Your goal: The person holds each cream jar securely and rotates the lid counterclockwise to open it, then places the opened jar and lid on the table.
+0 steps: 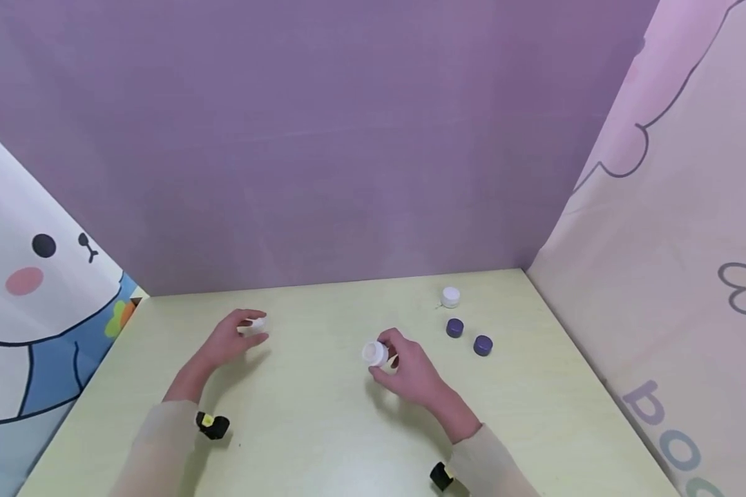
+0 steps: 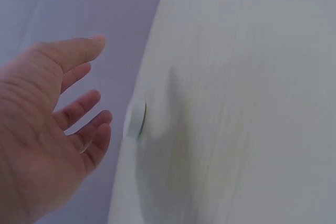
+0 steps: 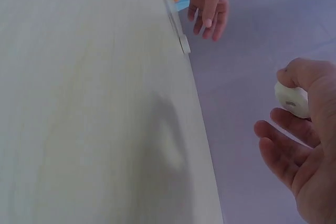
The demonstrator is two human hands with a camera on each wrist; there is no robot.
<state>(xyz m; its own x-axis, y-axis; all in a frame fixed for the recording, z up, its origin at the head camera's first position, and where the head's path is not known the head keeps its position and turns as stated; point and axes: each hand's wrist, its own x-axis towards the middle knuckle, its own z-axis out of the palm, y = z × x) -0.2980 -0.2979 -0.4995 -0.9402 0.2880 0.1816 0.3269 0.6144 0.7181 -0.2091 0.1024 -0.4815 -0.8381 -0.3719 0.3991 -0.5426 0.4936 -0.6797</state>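
In the head view my right hand (image 1: 410, 369) is raised over the table and pinches a small white bottle cap (image 1: 374, 353) between thumb and fingers. The right wrist view shows this cap (image 3: 292, 99) with a small dark mark on its side. At the left, my left hand (image 1: 230, 338) holds nothing, its thumb and fingers spread apart. Beside its fingertips another white cap (image 1: 259, 324) lies on the table, partly covered by the hand in the head view. That cap (image 2: 135, 119) is plainly apart from the fingers in the left wrist view.
On the right side of the pale wooden table (image 1: 311, 428) stand a white cap (image 1: 450, 297) and two dark purple caps, one nearer the back (image 1: 454, 327) and one farther right (image 1: 483, 345). A purple cloth (image 1: 323, 152) rises behind the table, with printed cloths at both sides.
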